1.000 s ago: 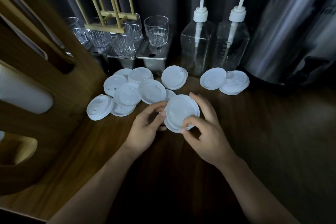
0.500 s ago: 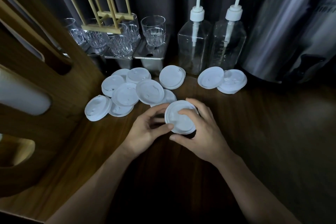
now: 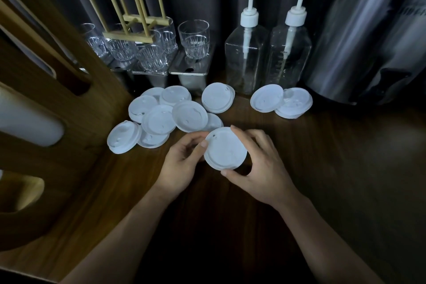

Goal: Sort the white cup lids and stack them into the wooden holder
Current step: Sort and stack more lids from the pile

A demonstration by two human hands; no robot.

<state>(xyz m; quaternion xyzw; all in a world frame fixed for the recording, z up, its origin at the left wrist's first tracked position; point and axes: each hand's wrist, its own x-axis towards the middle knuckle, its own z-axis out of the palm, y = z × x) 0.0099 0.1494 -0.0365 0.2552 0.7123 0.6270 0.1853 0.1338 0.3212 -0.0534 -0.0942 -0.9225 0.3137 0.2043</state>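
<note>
Both hands grip a stack of white lids at mid-counter: left hand pinching its rim, right hand fingers curled round it. Loose lids lie toward the back edge, and the wooden holder is at the left edge.

A small stack of white lids sits tilted just above the worktop, pinched at its rim by the left hand and right hand. Beyond it lie a heap of overlapping lids to the left, a lone lid in the middle and a leaning pair to the right. The slotted wooden holder stands upright at the left.

No legible text; only faint, unreadable printed marks on one clear pump bottle
</note>
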